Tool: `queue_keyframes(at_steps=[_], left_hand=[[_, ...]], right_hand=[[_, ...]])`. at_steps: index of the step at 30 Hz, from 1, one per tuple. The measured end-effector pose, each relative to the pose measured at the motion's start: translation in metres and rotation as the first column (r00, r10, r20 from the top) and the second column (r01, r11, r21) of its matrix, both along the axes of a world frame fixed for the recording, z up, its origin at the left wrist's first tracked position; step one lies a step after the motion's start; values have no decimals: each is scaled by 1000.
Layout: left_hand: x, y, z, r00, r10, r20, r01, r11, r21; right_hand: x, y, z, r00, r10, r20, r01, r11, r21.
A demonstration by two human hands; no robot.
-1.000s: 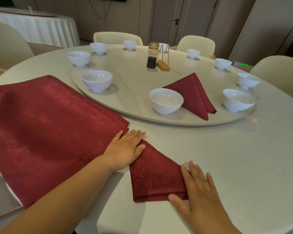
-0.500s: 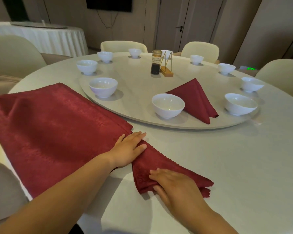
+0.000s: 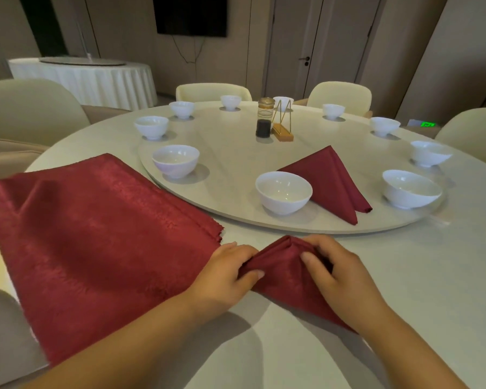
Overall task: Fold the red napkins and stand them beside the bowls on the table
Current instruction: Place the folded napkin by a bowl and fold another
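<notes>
While my left hand (image 3: 227, 273) and right hand (image 3: 334, 273) each pinch the part-folded napkin (image 3: 281, 276) on the table (image 3: 404, 276), one finished napkin (image 3: 331, 181) stands beside the near bowl (image 3: 283, 192). I judge the other bowls (image 3: 411, 188) unserved; the napkin stack (image 3: 96, 234) lies left.

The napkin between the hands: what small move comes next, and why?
Probably lift the peaked napkin and stand it beside a bare bowl: left hand and right hand pinch it into shape, and only the nearest bowl has a standing napkin.

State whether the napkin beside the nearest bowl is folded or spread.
Folded: the napkin stands as a peaked triangle beside the bowl.
</notes>
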State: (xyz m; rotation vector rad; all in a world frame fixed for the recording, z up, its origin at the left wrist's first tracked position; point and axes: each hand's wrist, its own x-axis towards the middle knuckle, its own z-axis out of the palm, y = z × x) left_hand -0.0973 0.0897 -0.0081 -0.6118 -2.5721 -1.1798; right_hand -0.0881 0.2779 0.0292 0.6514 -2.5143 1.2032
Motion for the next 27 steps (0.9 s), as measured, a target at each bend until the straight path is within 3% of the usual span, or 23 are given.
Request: queue_keyframes(at_steps=[4, 10, 13, 16, 20, 27], left_hand=[[-22, 28, 6, 992, 3, 124, -33, 971, 238], [-42, 42, 1, 990, -96, 107, 74, 978, 193], [-53, 23, -4, 1000, 4, 26, -9, 977, 214], [-70, -4, -7, 973, 220, -72, -221, 975, -5], [-76, -19, -19, 961, 273, -39, -266, 880, -393], [-76, -19, -16, 929, 331, -165, -361, 719, -594]], right_hand=[[-14, 12, 17, 996, -55, -66, 56, 998, 11], [-35, 25, -4, 980, -187, -65, 191, 979, 67], [-41, 32, -14, 982, -189, -17, 189, 982, -19], [-44, 34, -17, 979, -200, 25, 202, 971, -126], [-43, 34, -22, 980, -194, 45, 199, 967, -161], [-40, 35, -25, 982, -187, 38, 191, 965, -181]])
